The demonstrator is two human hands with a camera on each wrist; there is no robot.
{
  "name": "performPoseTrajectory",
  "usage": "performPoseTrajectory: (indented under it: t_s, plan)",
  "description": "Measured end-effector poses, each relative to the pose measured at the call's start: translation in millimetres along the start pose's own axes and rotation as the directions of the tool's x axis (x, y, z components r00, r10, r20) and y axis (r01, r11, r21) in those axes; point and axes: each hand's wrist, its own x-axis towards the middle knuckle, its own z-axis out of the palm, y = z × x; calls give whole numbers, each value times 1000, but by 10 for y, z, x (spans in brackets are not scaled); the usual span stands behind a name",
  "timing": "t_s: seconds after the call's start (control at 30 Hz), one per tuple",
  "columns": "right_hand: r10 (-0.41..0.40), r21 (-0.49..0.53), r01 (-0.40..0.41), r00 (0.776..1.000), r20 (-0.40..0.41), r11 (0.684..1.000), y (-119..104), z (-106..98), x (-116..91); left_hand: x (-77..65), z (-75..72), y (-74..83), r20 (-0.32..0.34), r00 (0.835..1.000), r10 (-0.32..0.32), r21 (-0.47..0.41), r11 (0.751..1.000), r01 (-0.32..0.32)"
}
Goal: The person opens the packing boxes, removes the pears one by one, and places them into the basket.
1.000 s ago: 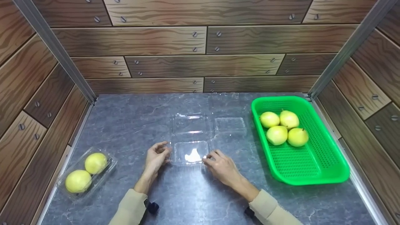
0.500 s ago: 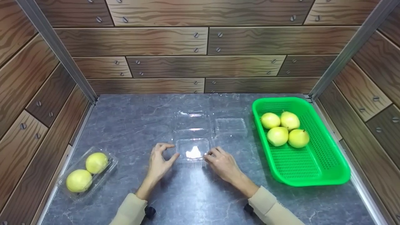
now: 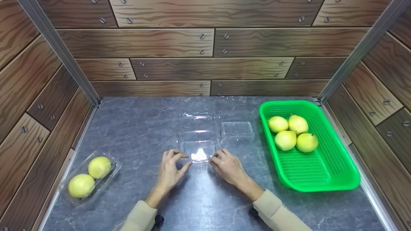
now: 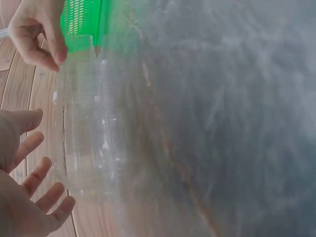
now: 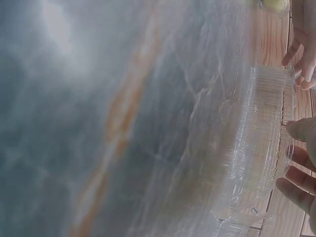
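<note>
An opened clear plastic clamshell box point(image 3: 198, 147) lies in the middle of the table, its near half between my hands and its other half folded out behind. My right hand point(image 3: 229, 166) pinches the near right corner of its rim. My left hand point(image 3: 170, 168) is by the near left corner, thumb and fingers spread apart; in the left wrist view its fingers point(image 4: 37, 175) stand clear of the plastic. The right wrist view shows the right thumb point(image 5: 301, 129) at the rim of the box, which has ribbed walls.
A second clear plastic box point(image 3: 237, 129) lies just right of the first. A green basket point(image 3: 308, 170) holding several yellow-green pears point(image 3: 285, 140) stands at the right. At the left, a clear box point(image 3: 109, 179) contains two more pears point(image 3: 81, 185).
My left hand has let go of the box's left edge, spread its fingers and moved right to the near corner. The box has shifted slightly away and right. My right hand keeps its pinch.
</note>
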Motion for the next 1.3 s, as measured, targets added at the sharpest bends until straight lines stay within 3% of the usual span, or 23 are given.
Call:
performPoseTrajectory:
  t_s: [0.3,0.47,0.83,1.3]
  plan:
    - [-2,-20,2,1000,-14,1000,46,34,45,56,117,-25,-35,997,65,106,993,-61]
    - [-6,-17,5,999,-38,1000,83,71,80,103,164,-56,-59,995,83,120,990,-75]
    - [5,-49,-6,1000,-28,999,207,133,200,269,214,-95,-43,994,98,139,986,-91]
    - [45,-86,-43,999,16,995,329,206,350,501,254,-154,-14,998,53,166,985,-50]
